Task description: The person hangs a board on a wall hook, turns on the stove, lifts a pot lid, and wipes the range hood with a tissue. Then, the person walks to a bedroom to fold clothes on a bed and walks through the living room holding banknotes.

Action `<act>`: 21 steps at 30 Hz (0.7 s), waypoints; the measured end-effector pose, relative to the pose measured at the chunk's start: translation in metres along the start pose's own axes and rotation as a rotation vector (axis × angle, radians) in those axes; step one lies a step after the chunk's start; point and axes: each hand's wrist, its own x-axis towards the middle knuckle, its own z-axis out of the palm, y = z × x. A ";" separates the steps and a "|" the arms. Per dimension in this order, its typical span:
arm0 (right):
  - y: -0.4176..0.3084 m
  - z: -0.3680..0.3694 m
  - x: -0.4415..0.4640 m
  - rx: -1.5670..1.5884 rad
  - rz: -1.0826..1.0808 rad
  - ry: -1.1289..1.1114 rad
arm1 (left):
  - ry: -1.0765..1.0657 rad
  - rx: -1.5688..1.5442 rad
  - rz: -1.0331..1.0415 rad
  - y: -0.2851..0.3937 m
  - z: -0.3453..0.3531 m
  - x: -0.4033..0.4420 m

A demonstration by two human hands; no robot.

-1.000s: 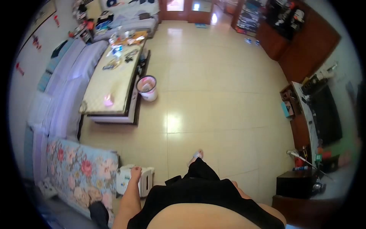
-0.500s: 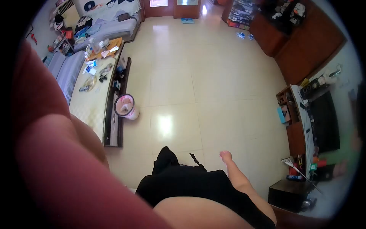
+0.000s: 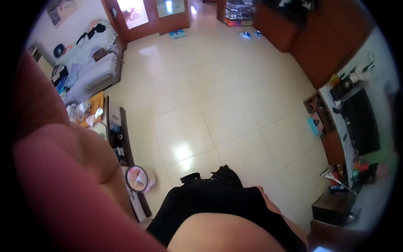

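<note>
Very close to the camera, blurred bare skin of my raised left arm or hand (image 3: 71, 180) fills the left side of the view. I cannot make out separate fingers or anything held there. Its edge covers part of the long low table (image 3: 100, 128) and comes near the pink-and-white waste bin (image 3: 137, 179). My right hand does not show clearly. Below me are my bare belly (image 3: 222, 233) and a black garment (image 3: 210, 197) with a dangling strap. A bare limb (image 3: 279, 210) shows beside the garment on the right, its end hidden.
A sofa (image 3: 90, 75) with clothes stands at the far left. Glossy floor tiles (image 3: 235, 122) run to a brown door (image 3: 147, 29). Blue shoes (image 3: 245, 35) lie near a rack. Along the right are a wooden TV cabinet (image 3: 331, 145), a television (image 3: 363, 122) and a black box (image 3: 329, 208).
The view has turned and moved forward, so the bin and table sit lower and more of the sofa and door shows. The bare limb at right has drawn back beside the garment.
</note>
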 end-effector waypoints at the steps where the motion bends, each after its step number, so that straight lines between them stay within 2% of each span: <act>1: -0.003 -0.002 0.014 -0.070 -0.013 0.035 | 0.023 -0.012 0.011 -0.030 0.009 -0.011; 2: -0.005 -0.003 0.028 -0.140 -0.023 0.070 | 0.030 -0.018 0.007 -0.057 0.019 -0.021; 6: -0.040 -0.055 0.154 -0.042 0.047 0.040 | 0.018 0.090 -0.084 -0.171 0.049 -0.076; 9: -0.053 -0.115 0.258 -0.081 0.047 -0.043 | -0.139 0.261 -0.445 -0.265 0.072 -0.145; 11: -0.073 -0.162 0.326 -0.155 0.040 -0.091 | -0.330 0.304 -0.833 -0.312 0.093 -0.230; 13: -0.103 -0.219 0.397 -0.262 0.020 -0.121 | -0.459 0.234 -1.246 -0.328 0.107 -0.328; 14: -0.119 -0.250 0.434 -0.352 -0.006 -0.134 | -0.508 0.220 -1.389 -0.319 0.107 -0.378; 16: -0.151 -0.317 0.504 -0.656 -0.108 -0.145 | -0.576 0.256 -1.598 -0.282 0.109 -0.423; 18: -0.201 -0.377 0.588 -1.015 -0.204 -0.106 | -0.537 0.281 -1.768 -0.278 0.097 -0.446; 19: -0.219 -0.396 0.637 -0.949 -0.186 -0.075 | -0.544 0.323 -1.857 -0.270 0.088 -0.458; 21: -0.258 -0.425 0.748 -0.360 -0.028 0.108 | -0.539 0.398 -2.022 -0.270 0.066 -0.483</act>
